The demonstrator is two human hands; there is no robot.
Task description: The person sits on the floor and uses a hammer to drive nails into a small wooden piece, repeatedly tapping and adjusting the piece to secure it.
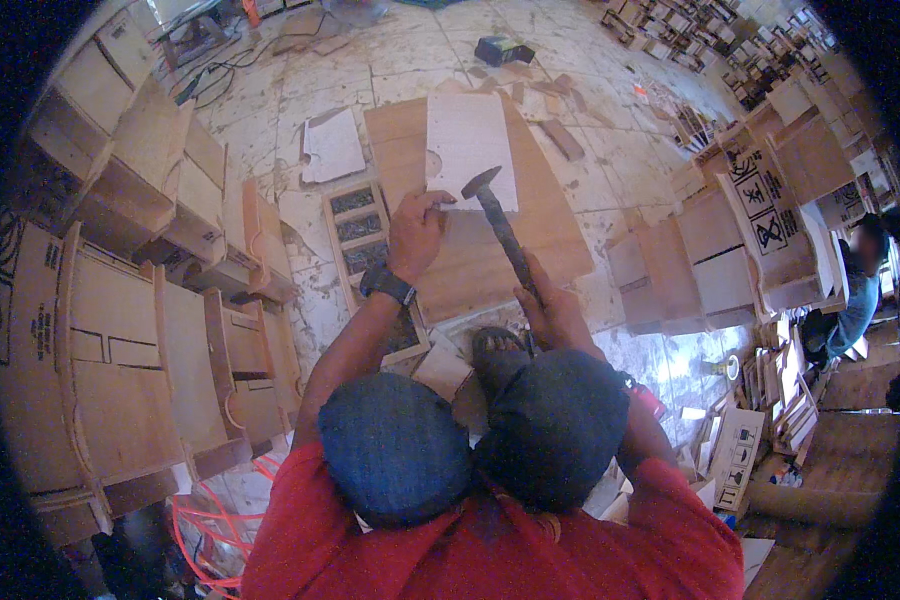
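Note:
My right hand (pixel 558 318) is wrapped round the dark handle of a hammer (pixel 507 235). The hammer's head is raised over the near part of a white board (pixel 475 140) with a small notch in its left edge. At that board's near left corner, my left hand (pixel 417 238) has its thumb and finger pinched together. Whatever is between them is too small to make out. Beneath the white board lies a larger brown wooden panel (pixel 550 235) on the floor.
Left of the panel sit a compartmented wooden tray (pixel 359 228) of small metal pieces and another white board (pixel 332 147). Cartons and wooden boxes (pixel 185 190) line the left; more cartons (pixel 715 245) stand right. A dark box (pixel 504 50) and wood offcuts (pixel 560 140) lie beyond. A person (pixel 850 300) is far right.

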